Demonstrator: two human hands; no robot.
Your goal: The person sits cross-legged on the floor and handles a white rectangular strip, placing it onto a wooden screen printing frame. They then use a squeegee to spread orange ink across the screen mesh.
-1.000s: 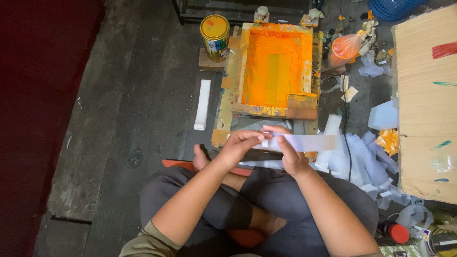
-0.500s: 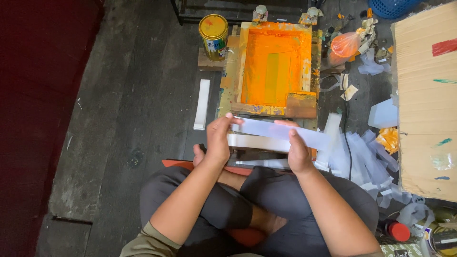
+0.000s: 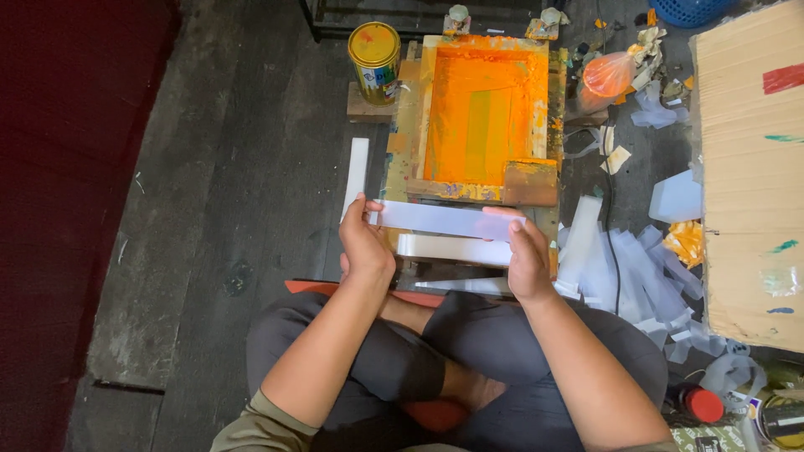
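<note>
Just below the orange printing frame (image 3: 481,117), w/ left hand (image 3: 366,249) & right hand (image 3: 528,259) pinched on its ends, the pale plastic strip (image 3: 444,220) looks light, thin, bendy, prob. slippery — best held by the ends.

a long, narrow strip (image 3: 444,220) of pale bluish-white film is held level by both ends, just in front of the near edge of an orange-inked frame (image 3: 481,113); its left end is pinched in the left hand (image 3: 366,249); its right end is gripped by the right hand (image 3: 528,259); it is stretched flat, slightly tilted down to the right.
</note>
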